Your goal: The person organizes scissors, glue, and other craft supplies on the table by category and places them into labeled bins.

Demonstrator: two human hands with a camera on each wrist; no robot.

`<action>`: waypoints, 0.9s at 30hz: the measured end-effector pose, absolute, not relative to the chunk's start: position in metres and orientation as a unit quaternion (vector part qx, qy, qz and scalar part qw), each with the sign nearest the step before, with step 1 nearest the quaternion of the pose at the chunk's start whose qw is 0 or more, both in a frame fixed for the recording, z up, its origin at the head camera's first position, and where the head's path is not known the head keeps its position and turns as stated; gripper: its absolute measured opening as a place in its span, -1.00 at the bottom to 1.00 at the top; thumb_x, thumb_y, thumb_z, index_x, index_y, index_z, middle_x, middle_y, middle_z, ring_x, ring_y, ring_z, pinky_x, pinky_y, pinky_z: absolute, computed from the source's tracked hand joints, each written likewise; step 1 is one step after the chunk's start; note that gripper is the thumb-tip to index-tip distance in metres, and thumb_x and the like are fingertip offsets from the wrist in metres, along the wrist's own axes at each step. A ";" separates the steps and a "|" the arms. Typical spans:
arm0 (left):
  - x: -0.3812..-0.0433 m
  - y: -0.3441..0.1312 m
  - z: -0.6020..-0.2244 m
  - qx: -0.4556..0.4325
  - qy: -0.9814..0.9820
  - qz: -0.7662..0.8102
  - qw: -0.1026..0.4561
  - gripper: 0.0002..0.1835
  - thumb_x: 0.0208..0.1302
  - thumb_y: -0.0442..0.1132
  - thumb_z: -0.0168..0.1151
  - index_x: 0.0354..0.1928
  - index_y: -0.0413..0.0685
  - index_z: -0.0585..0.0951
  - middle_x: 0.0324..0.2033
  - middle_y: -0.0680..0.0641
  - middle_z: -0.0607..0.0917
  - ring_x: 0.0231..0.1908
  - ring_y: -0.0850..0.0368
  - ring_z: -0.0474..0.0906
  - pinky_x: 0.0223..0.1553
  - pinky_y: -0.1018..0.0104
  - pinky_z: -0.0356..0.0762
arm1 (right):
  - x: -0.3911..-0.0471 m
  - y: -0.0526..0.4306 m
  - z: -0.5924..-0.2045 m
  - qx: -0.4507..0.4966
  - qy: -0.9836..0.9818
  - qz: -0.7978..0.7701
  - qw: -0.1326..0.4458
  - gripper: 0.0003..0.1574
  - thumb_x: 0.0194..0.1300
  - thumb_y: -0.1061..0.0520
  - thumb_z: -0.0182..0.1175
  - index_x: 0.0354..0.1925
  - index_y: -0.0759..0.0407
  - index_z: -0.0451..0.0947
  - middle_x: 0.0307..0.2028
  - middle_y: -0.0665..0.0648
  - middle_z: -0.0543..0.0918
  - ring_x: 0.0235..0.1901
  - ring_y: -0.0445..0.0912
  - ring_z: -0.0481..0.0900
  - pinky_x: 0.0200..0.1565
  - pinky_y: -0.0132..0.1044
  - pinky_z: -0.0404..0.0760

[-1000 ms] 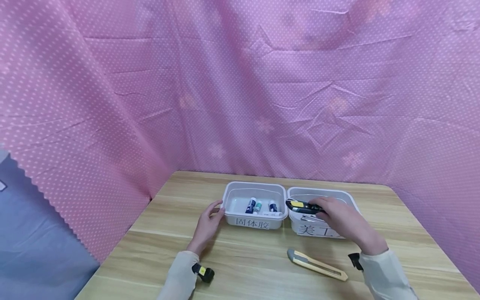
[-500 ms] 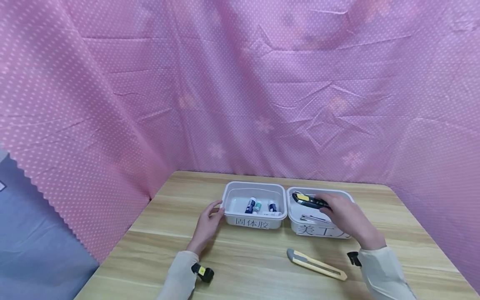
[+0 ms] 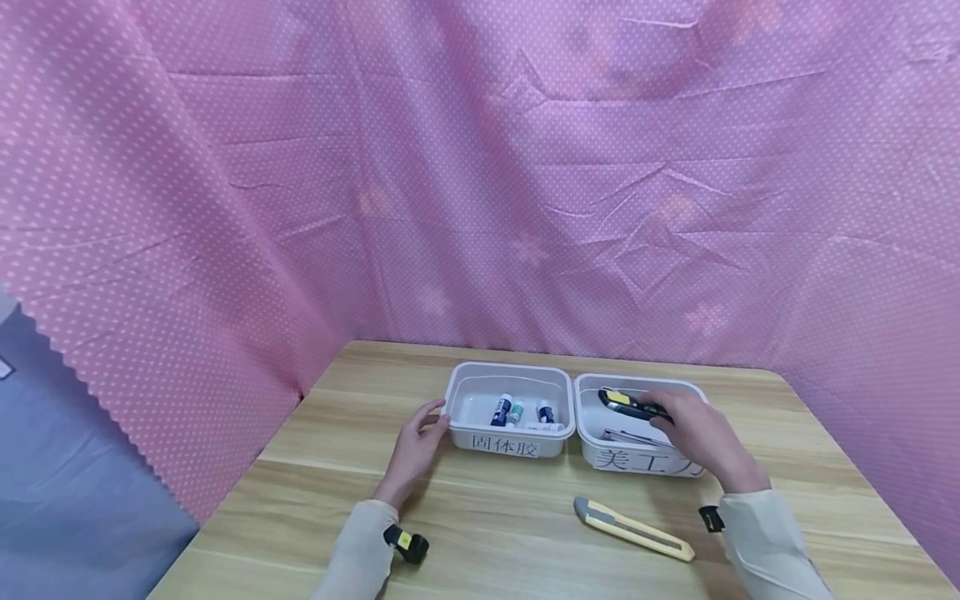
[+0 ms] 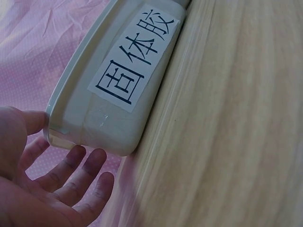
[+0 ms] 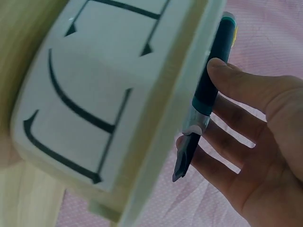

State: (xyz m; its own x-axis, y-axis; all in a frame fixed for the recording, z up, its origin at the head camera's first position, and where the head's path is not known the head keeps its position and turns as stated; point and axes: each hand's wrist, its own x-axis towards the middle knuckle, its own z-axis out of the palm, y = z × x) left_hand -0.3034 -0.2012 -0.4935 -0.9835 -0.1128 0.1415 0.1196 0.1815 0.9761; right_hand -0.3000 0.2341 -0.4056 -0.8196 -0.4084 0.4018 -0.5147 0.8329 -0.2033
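Observation:
In the head view my right hand (image 3: 701,429) holds a black utility knife (image 3: 626,403) with a yellow slider over the right white bin (image 3: 587,429). My thumb and fingers pinch the knife (image 5: 215,71) beside the bin's rim in the right wrist view. My left hand (image 3: 415,450) touches the left end of the left white bin (image 3: 468,437); its fingers (image 4: 78,182) lie loosely against the corner, the thumb at the rim. On the table in front lies a yellow utility knife (image 3: 633,530) with a grey end.
The left bin, with a printed label (image 3: 504,447), holds several glue sticks (image 3: 502,410). Slim pale items (image 3: 633,437) lie in the right bin, whose label (image 3: 637,462) faces me. Pink dotted cloth (image 3: 525,208) hangs behind the wooden table (image 3: 487,525).
My right hand has shifted the black utility knife slightly rightward and farther back over the right bin, uncovering more of its label. My left hand stays at the left bin.

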 end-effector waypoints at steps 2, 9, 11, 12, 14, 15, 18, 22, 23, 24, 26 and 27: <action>-0.303 -0.201 -0.493 -0.001 -0.765 -0.638 0.090 -0.52 0.51 -0.11 0.20 0.40 -0.04 0.48 0.13 -0.35 0.62 0.13 -0.24 0.65 0.24 -0.07 0.56 | -0.302 0.235 -0.408 0.240 -0.944 0.152 0.169 -0.62 0.26 0.32 0.38 0.04 0.12 0.68 -0.03 0.16 0.75 0.05 0.19 0.66 0.01 0.25 0.63; -0.304 -0.200 -0.491 -0.005 -0.763 -0.640 0.090 -0.52 0.51 -0.12 0.20 0.39 -0.05 0.49 0.11 -0.35 0.63 0.12 -0.24 0.66 0.22 -0.06 0.58 | -0.307 0.238 -0.416 0.236 -0.947 0.156 0.152 -0.66 0.25 0.33 0.38 0.00 0.12 0.70 -0.08 0.15 0.76 0.00 0.16 0.67 -0.05 0.24 0.66; -0.303 -0.200 -0.491 -0.005 -0.764 -0.639 0.090 -0.52 0.52 -0.12 0.19 0.39 -0.05 0.48 0.11 -0.35 0.63 0.12 -0.24 0.66 0.22 -0.06 0.58 | -0.309 0.239 -0.417 0.237 -0.947 0.158 0.150 -0.66 0.25 0.34 0.38 -0.01 0.12 0.70 -0.09 0.14 0.76 -0.02 0.15 0.67 -0.07 0.23 0.66; -0.303 -0.201 -0.490 -0.002 -0.764 -0.640 0.088 -0.52 0.51 -0.12 0.20 0.39 -0.03 0.49 0.11 -0.34 0.63 0.12 -0.23 0.66 0.23 -0.06 0.58 | -0.310 0.239 -0.418 0.237 -0.947 0.159 0.150 -0.67 0.24 0.34 0.38 -0.02 0.13 0.70 -0.10 0.14 0.76 -0.03 0.15 0.68 -0.07 0.22 0.66; -0.302 -0.201 -0.490 -0.003 -0.765 -0.638 0.088 -0.52 0.52 -0.11 0.20 0.40 -0.03 0.48 0.12 -0.34 0.63 0.12 -0.23 0.66 0.23 -0.08 0.57 | -0.311 0.240 -0.420 0.237 -0.946 0.159 0.151 -0.67 0.24 0.35 0.38 -0.03 0.14 0.71 -0.11 0.14 0.76 -0.05 0.14 0.68 -0.07 0.20 0.67; -0.302 -0.200 -0.489 -0.004 -0.765 -0.638 0.088 -0.51 0.52 -0.11 0.19 0.40 -0.04 0.48 0.13 -0.34 0.62 0.13 -0.23 0.65 0.23 -0.09 0.57 | -0.311 0.240 -0.421 0.236 -0.947 0.160 0.150 -0.68 0.23 0.35 0.38 -0.03 0.14 0.71 -0.12 0.15 0.77 -0.06 0.13 0.69 -0.08 0.19 0.67; -0.301 -0.200 -0.488 -0.004 -0.765 -0.638 0.086 -0.50 0.52 -0.10 0.19 0.41 -0.04 0.47 0.14 -0.35 0.61 0.13 -0.24 0.65 0.24 -0.10 0.56 | -0.312 0.239 -0.423 0.232 -0.948 0.163 0.146 -0.68 0.22 0.35 0.39 -0.04 0.15 0.71 -0.13 0.16 0.77 -0.07 0.13 0.70 -0.08 0.17 0.68; -0.300 -0.200 -0.488 0.000 -0.768 -0.635 0.086 -0.50 0.52 -0.09 0.20 0.41 -0.01 0.47 0.15 -0.33 0.61 0.12 -0.22 0.65 0.23 -0.07 0.57 | -0.313 0.237 -0.425 0.229 -0.950 0.160 0.141 -0.67 0.20 0.36 0.41 -0.04 0.18 0.71 -0.12 0.18 0.77 -0.06 0.15 0.70 -0.03 0.17 0.67; -0.301 -0.200 -0.488 0.001 -0.769 -0.634 0.087 -0.50 0.52 -0.09 0.19 0.41 -0.01 0.47 0.15 -0.33 0.62 0.12 -0.22 0.66 0.22 -0.06 0.58 | -0.313 0.237 -0.425 0.229 -0.950 0.158 0.141 -0.67 0.19 0.36 0.41 -0.04 0.18 0.71 -0.12 0.18 0.77 -0.06 0.15 0.70 -0.02 0.17 0.67; -0.301 -0.200 -0.488 0.002 -0.769 -0.633 0.087 -0.51 0.52 -0.09 0.19 0.41 -0.01 0.48 0.15 -0.32 0.62 0.11 -0.21 0.66 0.22 -0.05 0.58 | -0.313 0.236 -0.425 0.230 -0.950 0.157 0.142 -0.67 0.19 0.36 0.41 -0.05 0.19 0.71 -0.12 0.18 0.77 -0.06 0.15 0.70 -0.01 0.16 0.66; -0.302 -0.200 -0.489 0.001 -0.770 -0.632 0.087 -0.52 0.52 -0.09 0.19 0.40 -0.01 0.48 0.14 -0.33 0.62 0.11 -0.20 0.66 0.21 -0.04 0.59 | -0.314 0.235 -0.426 0.230 -0.950 0.154 0.143 -0.67 0.19 0.36 0.41 -0.06 0.20 0.71 -0.13 0.18 0.78 -0.06 0.14 0.71 0.01 0.15 0.66; -0.302 -0.200 -0.490 0.000 -0.770 -0.632 0.087 -0.52 0.52 -0.09 0.19 0.40 -0.01 0.48 0.14 -0.33 0.62 0.11 -0.19 0.66 0.21 -0.03 0.59 | -0.314 0.235 -0.426 0.231 -0.950 0.153 0.142 -0.68 0.18 0.36 0.41 -0.06 0.20 0.71 -0.13 0.17 0.78 -0.07 0.13 0.71 0.00 0.15 0.66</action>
State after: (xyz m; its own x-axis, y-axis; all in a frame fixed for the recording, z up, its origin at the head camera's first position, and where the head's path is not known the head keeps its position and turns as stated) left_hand -0.3023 -0.2003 -0.4897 -0.9849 -0.1103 0.1330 0.1090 0.2010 0.9735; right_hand -0.3137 0.2350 -0.4263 -0.8528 -0.3956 0.3409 -0.4826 0.8463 -0.2254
